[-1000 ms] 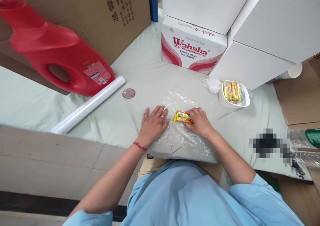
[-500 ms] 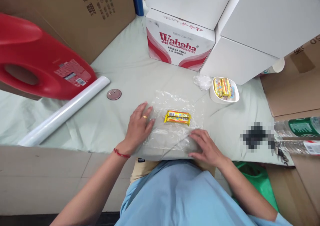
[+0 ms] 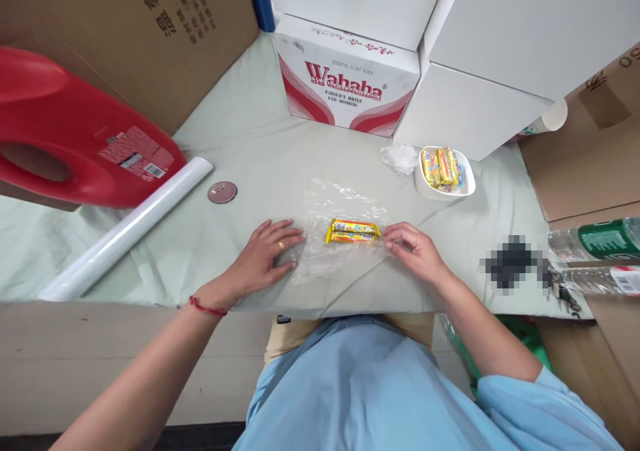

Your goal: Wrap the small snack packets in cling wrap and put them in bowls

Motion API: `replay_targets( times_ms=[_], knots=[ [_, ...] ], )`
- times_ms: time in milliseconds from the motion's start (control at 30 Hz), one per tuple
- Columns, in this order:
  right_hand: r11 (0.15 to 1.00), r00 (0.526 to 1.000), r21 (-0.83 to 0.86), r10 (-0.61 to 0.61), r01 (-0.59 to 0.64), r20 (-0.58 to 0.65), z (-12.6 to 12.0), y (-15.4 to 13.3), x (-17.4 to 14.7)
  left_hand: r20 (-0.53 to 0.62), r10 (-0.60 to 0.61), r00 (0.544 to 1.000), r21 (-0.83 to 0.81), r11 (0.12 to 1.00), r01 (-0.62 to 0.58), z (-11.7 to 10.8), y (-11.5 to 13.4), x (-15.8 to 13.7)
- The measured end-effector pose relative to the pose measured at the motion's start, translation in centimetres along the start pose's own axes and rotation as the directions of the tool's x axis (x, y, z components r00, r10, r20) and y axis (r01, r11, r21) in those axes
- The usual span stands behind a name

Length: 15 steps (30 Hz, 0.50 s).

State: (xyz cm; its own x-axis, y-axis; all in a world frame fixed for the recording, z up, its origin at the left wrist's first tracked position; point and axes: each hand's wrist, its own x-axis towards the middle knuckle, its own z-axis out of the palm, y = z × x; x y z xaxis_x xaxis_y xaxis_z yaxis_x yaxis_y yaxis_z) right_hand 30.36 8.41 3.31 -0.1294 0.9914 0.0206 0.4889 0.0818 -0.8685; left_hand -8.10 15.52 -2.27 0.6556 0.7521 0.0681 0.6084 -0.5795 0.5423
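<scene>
bars (image 3: 353,232) on clear film (image 3: 327,259), just beside right hand (image 3: 419,254)

Two yellow-wrapped bars (image 3: 353,227) at the frame's centre, on one clear plastic sheet (image 3: 327,262). Right of centre, one white bowl (image 3: 443,194) with several packets (image 3: 441,166), too overlapped to count, and one crumpled wad (image 3: 399,159). Far right, two bottles (image 3: 609,240); upper right, one paper cup (image 3: 551,116). Left, one disc (image 3: 222,192), one white roll (image 3: 130,230), one red jug (image 3: 90,114).
</scene>
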Motion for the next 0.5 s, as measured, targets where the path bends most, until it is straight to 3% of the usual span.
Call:
replay_targets(
  times_ms=[100, 200, 333, 433, 500],
  knots=[
    [0.965, 0.982, 0.180, 0.186, -0.189, 0.035, -0.4, 0.2, 3.0, -0.090, -0.006, 0.996, -0.011, 1.000, 0.005, 0.2, 0.6, 1.6],
    [0.919, 0.956, 0.264, 0.291, -0.291, 0.041, -0.6, 0.9, 4.9, -0.178, -0.063, 0.982, -0.090, 0.995, 0.047, 0.1, 1.0, 3.4],
    [0.920, 0.928, 0.132, 0.372, -0.370, 0.009, -0.7, 2.3, 5.7, -0.222, -0.231, 0.947, -0.145, 0.968, 0.202, -0.2, 0.6, 5.6],
    [0.906, 0.938, -0.243, 0.338, -0.346, -0.075, -1.1, 2.9, 5.4, -0.385, -0.363, 0.848, -0.129, 0.932, 0.340, -0.8, -0.1, 6.1],
    [0.809, 0.958, -0.515, 0.257, -0.284, -0.124, -1.5, 2.9, 5.0, -0.585, -0.401, 0.705, -0.141, 0.906, 0.398, -1.3, -0.1, 5.5]
  ],
)
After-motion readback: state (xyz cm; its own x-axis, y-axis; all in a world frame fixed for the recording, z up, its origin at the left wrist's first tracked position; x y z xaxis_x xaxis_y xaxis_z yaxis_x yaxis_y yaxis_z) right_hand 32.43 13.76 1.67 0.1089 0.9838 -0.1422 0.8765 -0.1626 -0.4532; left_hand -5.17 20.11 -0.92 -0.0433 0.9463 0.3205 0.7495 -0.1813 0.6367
